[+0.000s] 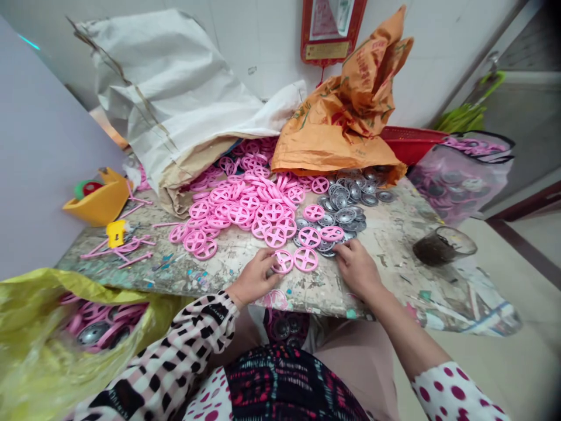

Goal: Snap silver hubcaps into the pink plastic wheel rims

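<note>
My left hand (254, 278) is closed, thumb and fingertips pinching the left rim of a pink four-spoked plastic wheel (283, 261) near the table's front edge. Touching that one on its right lies another pink wheel (305, 259). My right hand (357, 270) has its fingertips closed at the edge of a grey hubcap-like disc (326, 247), at the front of the grey disc pile (346, 216). A large heap of pink wheels (249, 202) spreads behind my left hand. Below it, a blurred pink wheel (276, 299) shows at the table edge.
A white sack (175, 88) and an orange sack (342, 128) lie open at the back. Pink rods (131, 248) and a yellow scoop (100, 199) are left. A dark-filled cup (442, 245) stands right. A yellow bag (26, 321) holds assembled wheels; a clear bag (460, 181) hangs right.
</note>
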A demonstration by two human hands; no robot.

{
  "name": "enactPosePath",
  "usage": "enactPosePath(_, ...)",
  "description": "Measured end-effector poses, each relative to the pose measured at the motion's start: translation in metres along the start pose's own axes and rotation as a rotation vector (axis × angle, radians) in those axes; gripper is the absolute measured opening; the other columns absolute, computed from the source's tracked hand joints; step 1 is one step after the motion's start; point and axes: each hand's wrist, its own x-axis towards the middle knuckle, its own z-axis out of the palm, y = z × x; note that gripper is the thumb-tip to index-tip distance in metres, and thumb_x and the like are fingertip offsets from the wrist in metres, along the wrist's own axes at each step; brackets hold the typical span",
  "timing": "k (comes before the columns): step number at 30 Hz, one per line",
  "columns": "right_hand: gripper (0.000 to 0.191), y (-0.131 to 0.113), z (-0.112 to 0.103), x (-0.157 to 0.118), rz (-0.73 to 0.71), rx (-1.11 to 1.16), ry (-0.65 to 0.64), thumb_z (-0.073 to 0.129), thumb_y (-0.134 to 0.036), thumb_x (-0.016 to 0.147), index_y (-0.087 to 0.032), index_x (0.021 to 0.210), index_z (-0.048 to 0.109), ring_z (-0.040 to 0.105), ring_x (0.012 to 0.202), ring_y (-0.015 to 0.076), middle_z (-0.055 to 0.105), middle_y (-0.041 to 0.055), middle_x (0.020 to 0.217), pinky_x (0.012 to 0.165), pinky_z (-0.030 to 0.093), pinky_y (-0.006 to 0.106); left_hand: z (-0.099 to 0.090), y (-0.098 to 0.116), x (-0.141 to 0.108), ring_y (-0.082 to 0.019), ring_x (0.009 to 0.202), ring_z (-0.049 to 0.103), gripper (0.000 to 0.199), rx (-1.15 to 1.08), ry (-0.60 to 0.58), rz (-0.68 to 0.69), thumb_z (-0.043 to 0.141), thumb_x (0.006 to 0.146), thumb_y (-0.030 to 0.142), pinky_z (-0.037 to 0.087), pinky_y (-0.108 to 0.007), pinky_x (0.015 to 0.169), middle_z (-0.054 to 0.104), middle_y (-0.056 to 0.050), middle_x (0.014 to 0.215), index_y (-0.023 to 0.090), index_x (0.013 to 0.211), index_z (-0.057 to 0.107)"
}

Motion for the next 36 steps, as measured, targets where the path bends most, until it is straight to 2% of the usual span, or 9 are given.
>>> enactPosePath(3,0.030,0.000,0.003,0.002,-0.039,-0.009,0.012,0.041,-0.023,0.090,-0.021,0.104,0.067,0.053,0.089,0.0212,0.054,0.0085,0.098,0.074,0.044,0.030,0.001,-0.001,-0.006,-0.022,0.109,0.051,0.012,-0.014,-0.001,-0.028,0.060,0.078,0.020,0.046,-0.037,0.094,0.051,-0.010,0.115,0.018,0.090,0.058)
enactPosePath(8,0.026,-0.001,-0.002,0.009,-0.023,0.188,0.124,0.045,-0.027,0.088,-0.021,0.098,0.068,0.054,0.090,0.0206,0.054,0.0072,0.096,0.077,0.045,0.031,0.006,-0.006,-0.011,-0.021,0.110,0.050,0.015,0.013,0.011,-0.012,0.053,0.078,0.010,0.046,-0.036,0.094,0.050,-0.010,0.114,0.018,0.090,0.059)
enactPosePath(16,0.022,-0.003,-0.014,0.011,0.116,0.497,0.201,0.053,-0.036,0.081,-0.020,0.087,0.067,0.056,0.077,0.0175,0.055,0.0060,0.094,0.066,0.047,0.030,0.006,-0.003,-0.012,-0.021,0.107,0.052,0.014,0.045,0.021,0.027,0.048,0.083,0.014,0.047,-0.035,0.090,0.051,-0.012,0.114,0.017,0.088,0.061)
enactPosePath(21,0.024,-0.005,-0.018,0.000,0.162,0.589,0.228,0.058,-0.042,0.078,-0.019,0.082,0.066,0.055,0.069,0.0155,0.059,0.0041,0.088,0.065,0.045,0.030,0.005,-0.003,-0.013,-0.023,0.106,0.054,0.011,-0.018,0.116,0.005,0.052,0.084,0.018,0.043,-0.040,0.093,0.060,-0.011,0.109,0.018,0.086,0.063)
enactPosePath(23,0.026,-0.006,-0.019,-0.004,0.227,0.644,0.217,0.060,-0.045,0.075,-0.019,0.081,0.065,0.053,0.067,0.0157,0.061,0.0032,0.082,0.065,0.044,0.030,0.006,0.001,-0.013,-0.023,0.105,0.056,0.008,-0.175,0.196,-0.099,0.055,0.083,0.021,0.043,-0.039,0.094,0.064,-0.010,0.105,0.019,0.084,0.063)
enactPosePath(27,0.030,-0.022,-0.022,-0.013,0.409,0.879,0.252,0.065,-0.047,0.072,-0.019,0.083,0.061,0.053,0.067,0.0160,0.061,0.0015,0.075,0.066,0.043,0.029,0.008,0.021,-0.006,-0.017,0.080,0.062,0.013,-0.770,0.366,-0.534,0.066,0.077,0.030,0.048,-0.030,0.077,0.066,-0.003,0.084,0.018,0.078,0.059)
enactPosePath(30,0.027,-0.051,-0.024,-0.018,0.388,1.059,0.275,0.065,-0.043,0.076,-0.019,0.087,0.059,0.053,0.068,0.0147,0.059,0.0006,0.076,0.064,0.044,0.027,0.010,0.041,0.004,-0.014,0.070,0.063,0.027,-1.293,0.366,-0.782,0.076,0.069,0.030,0.051,-0.030,0.072,0.064,0.000,0.076,0.018,0.078,0.054)
enactPosePath(33,0.022,-0.083,-0.021,-0.022,0.310,1.083,0.245,0.060,-0.039,0.082,-0.019,0.089,0.058,0.054,0.072,0.0151,0.059,0.0013,0.080,0.066,0.044,0.028,0.012,0.060,0.010,-0.016,0.071,0.065,0.031,-1.560,0.296,-0.886,0.078,0.067,0.025,0.053,-0.032,0.073,0.067,-0.002,0.080,0.017,0.083,0.052)
enactPosePath(36,0.016,-0.104,-0.013,-0.029,0.212,0.889,0.252,0.055,-0.034,0.087,-0.019,0.089,0.058,0.054,0.079,0.0164,0.056,0.0029,0.085,0.072,0.044,0.030,0.014,0.071,0.008,-0.015,0.071,0.066,0.030,-1.617,0.287,-0.888,0.077,0.069,0.024,0.054,-0.029,0.070,0.067,-0.003,0.082,0.017,0.086,0.053)
